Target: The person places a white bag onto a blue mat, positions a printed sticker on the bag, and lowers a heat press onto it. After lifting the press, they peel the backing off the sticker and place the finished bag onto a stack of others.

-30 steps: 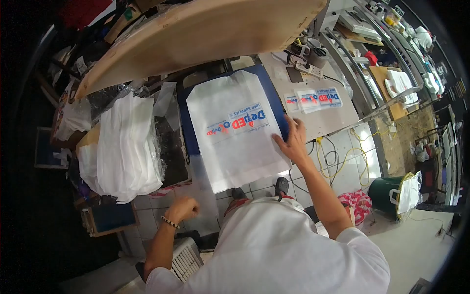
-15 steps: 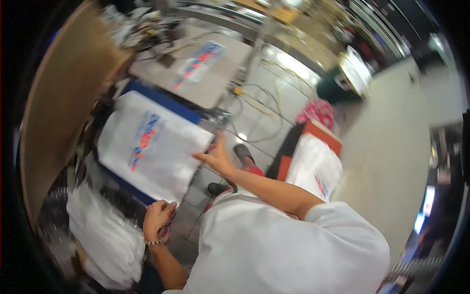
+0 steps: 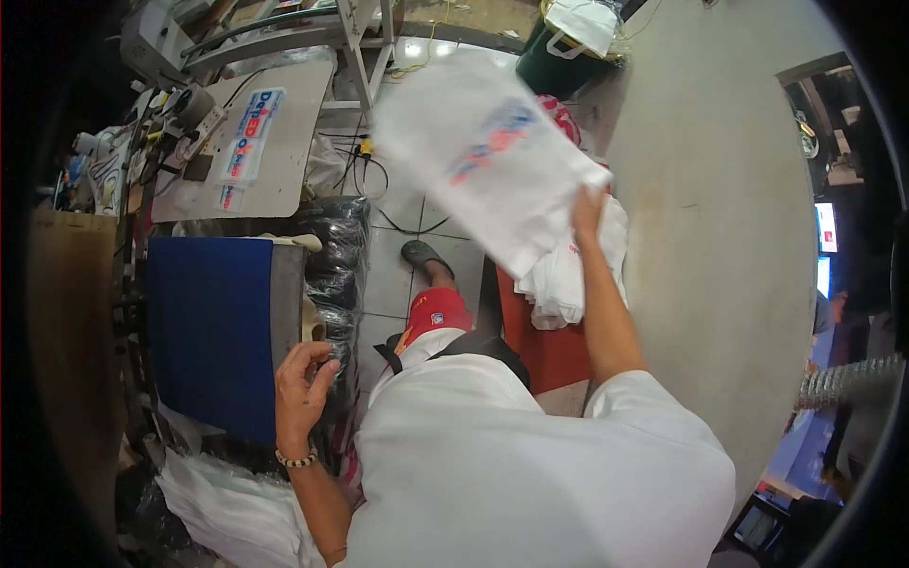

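Note:
A white printed bag (image 3: 492,151), blurred by motion, hangs in the air from my right hand (image 3: 589,213), whose fingers pinch its lower right corner. Under and beside it, a pile of white bags (image 3: 559,284) lies on a red surface (image 3: 540,350). My left hand (image 3: 305,383) is raised by the near right edge of the blue board (image 3: 208,331), fingers curled but apart and holding nothing. The board's blue top shows bare. More white bags (image 3: 232,506) are stacked below the board.
A beige panel (image 3: 294,114) with a printed strip stands beyond the board, near cables and tools. A green bin (image 3: 554,62) is at the top. Plastic-wrapped rolls (image 3: 336,256) flank the board. A pale wall (image 3: 701,208) rises on the right; cables cross the tiled floor (image 3: 388,275).
The printed bag has left the blue board and moved right with my right hand. My left hand has let go of its near edge. The view has turned right.

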Tool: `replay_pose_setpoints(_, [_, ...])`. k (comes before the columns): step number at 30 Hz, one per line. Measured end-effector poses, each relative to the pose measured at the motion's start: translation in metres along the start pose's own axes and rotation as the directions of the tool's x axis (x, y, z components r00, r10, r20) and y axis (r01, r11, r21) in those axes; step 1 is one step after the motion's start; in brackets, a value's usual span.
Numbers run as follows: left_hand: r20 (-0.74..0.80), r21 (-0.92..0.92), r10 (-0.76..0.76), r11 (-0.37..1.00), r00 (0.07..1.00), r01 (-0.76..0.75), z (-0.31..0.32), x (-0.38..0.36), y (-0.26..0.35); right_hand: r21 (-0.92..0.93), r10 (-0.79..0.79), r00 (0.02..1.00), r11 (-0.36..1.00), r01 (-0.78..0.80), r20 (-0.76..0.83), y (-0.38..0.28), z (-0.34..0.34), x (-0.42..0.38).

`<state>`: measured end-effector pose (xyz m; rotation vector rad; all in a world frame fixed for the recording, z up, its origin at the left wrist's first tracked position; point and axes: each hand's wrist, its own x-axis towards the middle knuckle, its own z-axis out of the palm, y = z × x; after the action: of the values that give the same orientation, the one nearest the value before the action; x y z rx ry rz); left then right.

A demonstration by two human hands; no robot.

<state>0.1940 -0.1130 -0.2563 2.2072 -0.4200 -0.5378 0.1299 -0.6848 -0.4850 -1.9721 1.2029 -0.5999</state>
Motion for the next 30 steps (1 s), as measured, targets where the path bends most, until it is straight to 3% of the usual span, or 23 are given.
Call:
replay_pose_setpoints(1, [-0.003, 0.004, -0.004, 1.0, 1.0, 0.004, 0.0, -0.003, -0.005, 0.096, 0.17, 0.975, 0.983, -0.158, -0.143, 0.023, -0.021, -0.003])
replay_pose_setpoints(2, [-0.02, 0.003, -0.023, 1.0, 1.0, 0.023, 0.0, -0.009, -0.014, 0.105, 0.205, 0.954, 0.977, -0.186, -0.219, 0.058, -0.039, -0.004])
replay_pose_setpoints(3, [-0.04, 0.0, -0.044, 0.999, 0.998, 0.044, -0.002, -0.015, -0.024, 0.149, 0.345, 0.908, 0.936, -0.317, -0.236, 0.075, -0.061, -0.013])
replay_pose_setpoints(4, [-0.049, 0.001, -0.054, 0.999, 0.997, 0.054, -0.006, -0.022, -0.032, 0.25, 0.339, 0.886, 0.931, -0.267, -0.315, 0.16, -0.064, -0.001])
replay_pose_setpoints(6, [-0.108, 0.065, -0.087, 0.993, 0.99, 0.095, -0.017, -0.036, -0.049, 0.279, 0.453, 0.806, 0.887, -0.367, -0.381, 0.158, -0.093, -0.031])
replay_pose_setpoints(10, [-0.229, 0.031, -0.297, 0.949, 0.927, 0.312, -0.047, -0.066, -0.065, 0.036, 0.578, 0.586, 0.729, -0.684, -0.568, 0.317, -0.114, -0.03])
replay_pose_setpoints(12, [-0.325, 0.106, -0.202, 0.963, 0.924, 0.248, -0.057, -0.08, -0.086, 0.133, 0.612, 0.639, 0.763, -0.633, -0.467, 0.357, -0.113, -0.037])
replay_pose_setpoints(13, [-0.344, 0.093, -0.208, 0.963, 0.916, 0.254, -0.062, -0.087, -0.091, 0.082, 0.625, 0.668, 0.752, -0.654, -0.403, 0.347, -0.115, -0.047])
replay_pose_setpoints(16, [-0.408, 0.056, -0.293, 0.937, 0.865, 0.344, -0.069, -0.103, -0.099, -0.223, 0.601, 0.748, 0.717, -0.66, -0.28, 0.324, -0.128, -0.071])
replay_pose_setpoints(20, [-0.606, 0.083, -0.242, 0.928, 0.757, 0.363, -0.06, -0.135, -0.124, -0.573, 0.472, 0.864, 0.666, -0.478, -0.174, 0.286, -0.132, -0.072])
replay_pose_setpoints(22, [-0.743, 0.001, -0.326, 0.872, 0.584, 0.489, -0.06, -0.156, -0.124, -0.668, 0.377, 0.916, 0.648, -0.366, -0.136, 0.258, -0.131, -0.062])
replay_pose_setpoints(24, [-0.916, 0.144, -0.126, 0.784, 0.382, 0.604, -0.068, -0.191, -0.143, -0.709, 0.264, 0.96, 0.66, -0.25, -0.093, 0.229, -0.123, -0.043])
replay_pose_setpoints(25, [-0.966, 0.211, 0.046, 0.707, 0.254, 0.675, -0.078, -0.21, -0.159, -0.717, 0.204, 0.976, 0.669, -0.193, -0.072, 0.212, -0.115, -0.034])
replay_pose_setpoints(28, [-0.961, 0.057, 0.268, 0.435, -0.069, 0.899, -0.106, -0.263, -0.179, -0.676, 0.023, 0.999, 0.737, 0.002, 0.028, 0.156, -0.075, -0.001])
replay_pose_setpoints(29, [-0.981, -0.057, 0.158, 0.315, -0.112, 0.947, -0.107, -0.275, -0.186, -0.635, -0.043, 0.996, 0.768, 0.085, 0.081, 0.136, -0.054, 0.012])
replay_pose_setpoints(30, [-0.977, -0.07, 0.17, 0.327, -0.131, 0.942, -0.102, -0.286, -0.202, -0.583, -0.112, 0.985, 0.795, 0.169, 0.133, 0.116, -0.032, 0.027])
